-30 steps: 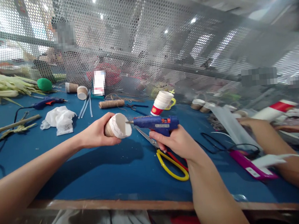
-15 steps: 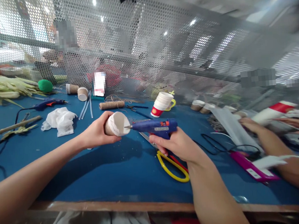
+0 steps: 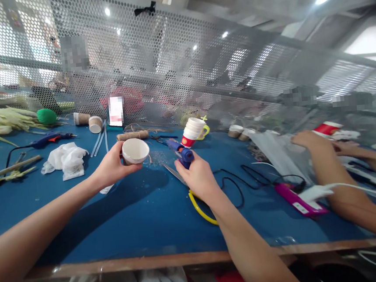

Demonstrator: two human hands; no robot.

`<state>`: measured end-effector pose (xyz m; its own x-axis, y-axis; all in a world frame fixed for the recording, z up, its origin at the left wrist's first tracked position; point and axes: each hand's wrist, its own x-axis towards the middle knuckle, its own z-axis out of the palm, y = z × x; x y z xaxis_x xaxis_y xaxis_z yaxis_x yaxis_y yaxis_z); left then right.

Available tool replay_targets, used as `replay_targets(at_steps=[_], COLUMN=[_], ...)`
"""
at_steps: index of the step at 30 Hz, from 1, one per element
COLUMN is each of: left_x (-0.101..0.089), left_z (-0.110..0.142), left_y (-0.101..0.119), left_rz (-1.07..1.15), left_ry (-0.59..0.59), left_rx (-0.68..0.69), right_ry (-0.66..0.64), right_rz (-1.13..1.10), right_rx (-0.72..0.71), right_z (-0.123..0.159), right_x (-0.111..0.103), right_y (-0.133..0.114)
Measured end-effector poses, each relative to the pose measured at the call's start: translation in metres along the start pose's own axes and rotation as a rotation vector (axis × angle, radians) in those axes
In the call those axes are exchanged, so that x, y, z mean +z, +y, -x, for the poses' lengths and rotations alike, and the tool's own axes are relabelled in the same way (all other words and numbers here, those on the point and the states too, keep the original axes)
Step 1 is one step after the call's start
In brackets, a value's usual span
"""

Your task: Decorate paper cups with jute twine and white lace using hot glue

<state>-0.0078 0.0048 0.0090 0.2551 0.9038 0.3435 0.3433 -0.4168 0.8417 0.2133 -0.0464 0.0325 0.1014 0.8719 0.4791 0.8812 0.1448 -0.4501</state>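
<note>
"Cup (image 3: 135, 154) in the left hand (image 3: 113, 166), above the desk (image 3: 117, 230), mouth up and leaning a little towards us. How firm is that grip?"

"The hand is clamped round its side, thumb near, fingers mostly hidden behind. I'd worry about squeezing: if the wall is thin, too much pressure could bend the rim out of round."

"And the right hand?"

"Closed round the glue gun (image 3: 183, 153), apart from the cup. Whether a finger presses the trigger, I can't tell."

"Then the nozzle is my worry."

"Mine too. It's hard to make out, with the gun's back towards us. If it's hot and swings left, it could touch the left fingers, or drip on the desk."

"What about the scissors (image 3: 203, 210)?"

"They lie just beneath the right hand, a blade reaching out to its left. Lowering that wrist carelessly could nudge them or bring skin onto the edge."

"That black cord (image 3: 236, 189) looks awkward too."

"It loops to the right of the right hand, near the power strip (image 3: 300, 202). If it feeds the gun, a snag could jerk the nozzle off line."

"The cup stack (image 3: 192, 131)?"

"Just beyond the gun; a forward bump might topple it."
</note>
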Motion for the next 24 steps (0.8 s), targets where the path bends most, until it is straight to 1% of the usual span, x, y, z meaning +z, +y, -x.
replay_targets(at_steps=[2, 5, 8, 11, 14, 18, 21, 24], left_x=[0.003, 0.004, 0.002, -0.001, -0.003, -0.001, 0.004, 0.009], left_z=[-0.005, -0.014, -0.022, -0.032, -0.045, -0.064, -0.074, -0.079], left_y=[0.001, 0.0, -0.008, -0.02, -0.03, -0.038, -0.043, -0.049], left_rz=[-0.002, -0.022, -0.11, -0.171, -0.245, -0.318, -0.326, -0.333], left_ry=[-0.003, -0.041, -0.035, -0.026, 0.003, 0.088, 0.098, 0.078], left_rx=[-0.007, -0.044, -0.071, -0.102, -0.091, -0.178, -0.199, -0.207], right_ry=[-0.073, -0.157, -0.184, -0.208, -0.239, -0.319, -0.394, -0.445], right_rz=[-0.014, -0.082, -0.094, -0.029, 0.043, 0.071, 0.089, 0.111], right_rx=[0.0, 0.011, 0.011, -0.004, -0.045, -0.091, -0.126, -0.151], right_z=[-0.001, -0.001, -0.001, -0.003, -0.003, -0.001, 0.002, 0.008], right_x=[0.001, 0.001, 0.001, 0.005, 0.013, 0.03, 0.039, 0.042], right_y=[-0.002, -0.004, -0.005, -0.006, -0.007, -0.005, -0.003, -0.003])
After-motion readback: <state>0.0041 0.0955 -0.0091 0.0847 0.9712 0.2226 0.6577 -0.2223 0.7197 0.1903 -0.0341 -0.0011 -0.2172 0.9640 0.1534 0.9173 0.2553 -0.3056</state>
